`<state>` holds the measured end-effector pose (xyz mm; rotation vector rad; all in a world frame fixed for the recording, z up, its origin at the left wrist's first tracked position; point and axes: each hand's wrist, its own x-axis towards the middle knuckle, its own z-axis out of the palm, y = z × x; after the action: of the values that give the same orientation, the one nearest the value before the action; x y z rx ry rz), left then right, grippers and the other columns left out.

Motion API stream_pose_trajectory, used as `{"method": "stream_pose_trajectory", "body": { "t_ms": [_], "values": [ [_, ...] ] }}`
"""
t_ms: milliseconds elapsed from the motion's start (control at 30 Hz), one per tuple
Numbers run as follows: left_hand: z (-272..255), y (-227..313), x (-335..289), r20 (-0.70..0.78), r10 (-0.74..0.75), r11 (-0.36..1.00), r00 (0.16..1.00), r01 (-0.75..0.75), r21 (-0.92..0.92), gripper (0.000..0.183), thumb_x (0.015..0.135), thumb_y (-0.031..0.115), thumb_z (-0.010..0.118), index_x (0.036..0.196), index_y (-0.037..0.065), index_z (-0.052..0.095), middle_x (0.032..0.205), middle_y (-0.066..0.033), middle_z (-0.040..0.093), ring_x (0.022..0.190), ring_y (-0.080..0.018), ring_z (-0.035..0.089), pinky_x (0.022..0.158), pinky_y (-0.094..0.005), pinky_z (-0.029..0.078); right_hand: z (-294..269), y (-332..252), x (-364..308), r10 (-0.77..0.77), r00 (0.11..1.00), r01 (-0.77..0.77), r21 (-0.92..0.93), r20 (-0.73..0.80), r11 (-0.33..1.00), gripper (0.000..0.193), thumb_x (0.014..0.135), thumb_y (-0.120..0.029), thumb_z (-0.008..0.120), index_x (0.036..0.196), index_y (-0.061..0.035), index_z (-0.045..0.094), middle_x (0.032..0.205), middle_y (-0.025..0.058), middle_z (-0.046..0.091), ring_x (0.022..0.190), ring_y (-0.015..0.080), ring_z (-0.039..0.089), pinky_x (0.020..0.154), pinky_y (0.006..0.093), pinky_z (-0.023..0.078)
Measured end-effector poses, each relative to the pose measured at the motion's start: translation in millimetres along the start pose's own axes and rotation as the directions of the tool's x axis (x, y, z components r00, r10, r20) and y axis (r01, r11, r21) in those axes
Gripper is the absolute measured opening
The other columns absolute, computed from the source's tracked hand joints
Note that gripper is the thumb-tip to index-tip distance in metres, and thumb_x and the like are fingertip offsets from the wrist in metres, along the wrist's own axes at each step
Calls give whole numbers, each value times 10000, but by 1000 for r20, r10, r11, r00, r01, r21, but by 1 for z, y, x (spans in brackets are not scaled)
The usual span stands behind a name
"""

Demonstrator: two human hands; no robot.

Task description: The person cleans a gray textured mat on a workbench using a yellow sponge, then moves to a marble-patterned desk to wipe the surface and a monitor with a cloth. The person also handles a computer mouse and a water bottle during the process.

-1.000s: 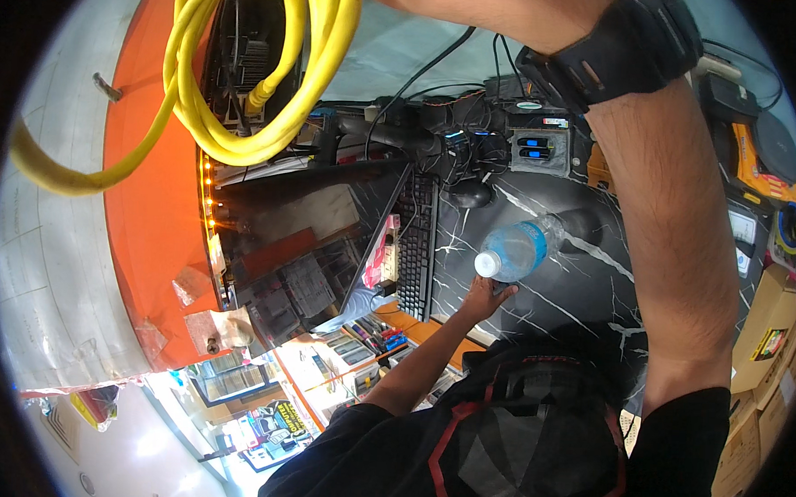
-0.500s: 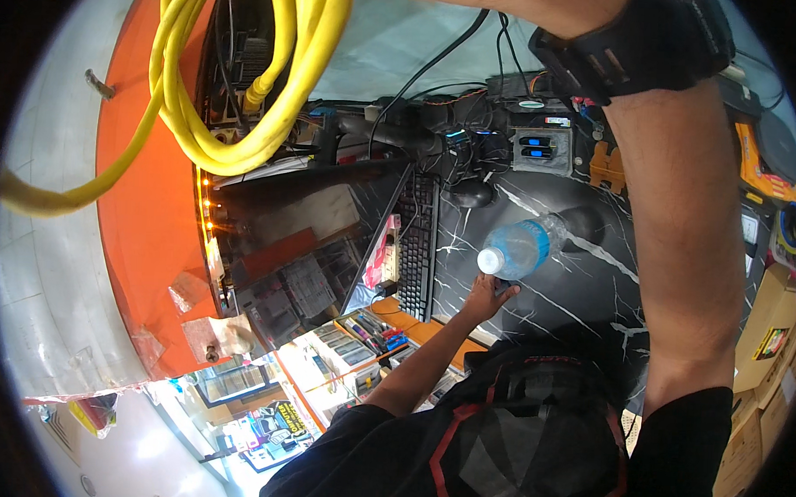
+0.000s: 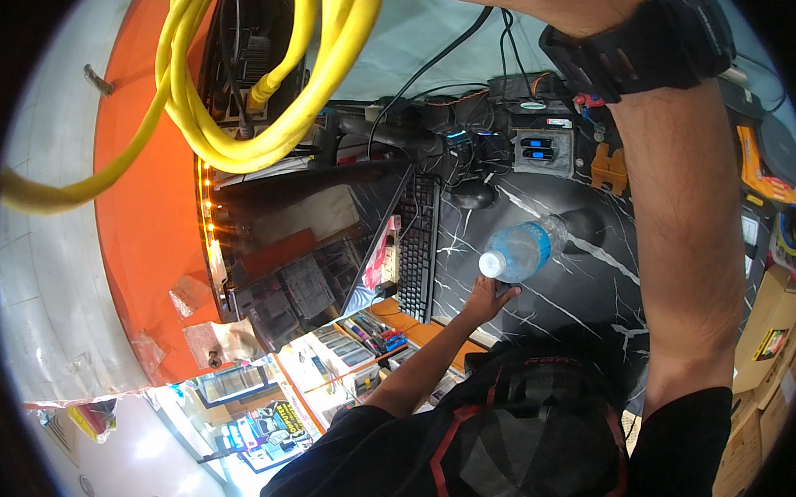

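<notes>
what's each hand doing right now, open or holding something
Left hand: near the capped bottle; open or closed cannot be told.
Right hand: out of frame, so its grip cannot be told; only the forearm shows.

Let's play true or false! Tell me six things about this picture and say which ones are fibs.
1. The looped cable is yellow. True.
2. The left hand is near the cap of the bottle. True.
3. The bottle's cap is red. False: it is white.
4. The wristband is on the left arm. False: the black wristband is on the right forearm.
5. In the picture, the keyboard is between the dark screen and the bottle. True.
6. The tabletop is plain pink. False: the tabletop is black with white streaks.
</notes>
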<state>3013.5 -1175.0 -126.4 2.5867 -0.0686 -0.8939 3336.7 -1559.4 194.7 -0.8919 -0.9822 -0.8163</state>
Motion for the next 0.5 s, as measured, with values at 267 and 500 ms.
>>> {"method": "stream_pose_trajectory", "body": {
  "t_ms": [267,500],
  "values": [
    [1,0,0,-21,53,999,998,-53,-8,853,862,547,769,1404,-14,424,1165,-226,574,1082,-382,575,953,-496,468,-4,-24,0,173,982,-152,-224,74,963,258,935,-213,736,1163,-102,683,1027,85,720,943,178,684,847,323,559],
    [9,-12,1,1,-1,1000,1000,1,-16,863,858,536,779,1393,-42,427,1142,-225,566,1093,-378,570,944,-481,476,8,-81,20,389,920,-310,-512,51,801,146,898,-147,746,965,-38,678,862,167,697,792,246,701,724,352,558]
  ]
}}
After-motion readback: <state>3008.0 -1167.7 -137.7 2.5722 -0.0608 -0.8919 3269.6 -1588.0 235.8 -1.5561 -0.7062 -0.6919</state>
